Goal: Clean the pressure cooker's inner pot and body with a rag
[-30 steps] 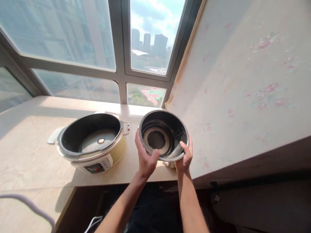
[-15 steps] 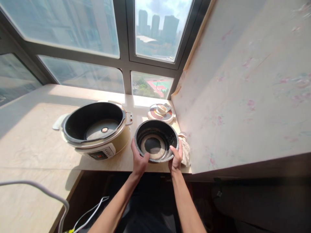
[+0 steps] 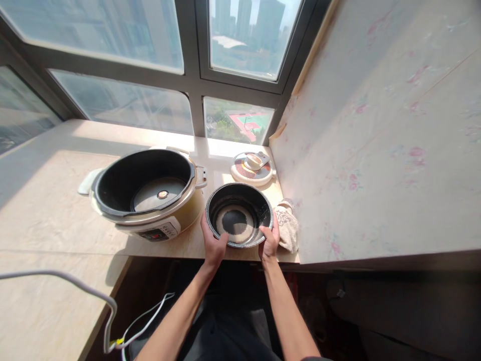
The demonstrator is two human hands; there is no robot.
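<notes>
A dark inner cooking pot with a pale ring on its bottom stands on the beige counter near the front edge. My left hand grips its near-left rim, thumb inside. My right hand grips the near-right rim the same way. To the left of the pot sits the cream electric cooker body, open, with its heating plate showing.
A round cooker lid lies behind the pot by the window. A crumpled cloth lies to the pot's right against the papered wall. A white cable trails over the lower left counter and down in front.
The pot has come down from a raised, tilted hold onto the counter. The view has pulled back, so the lid and the cloth now show.
</notes>
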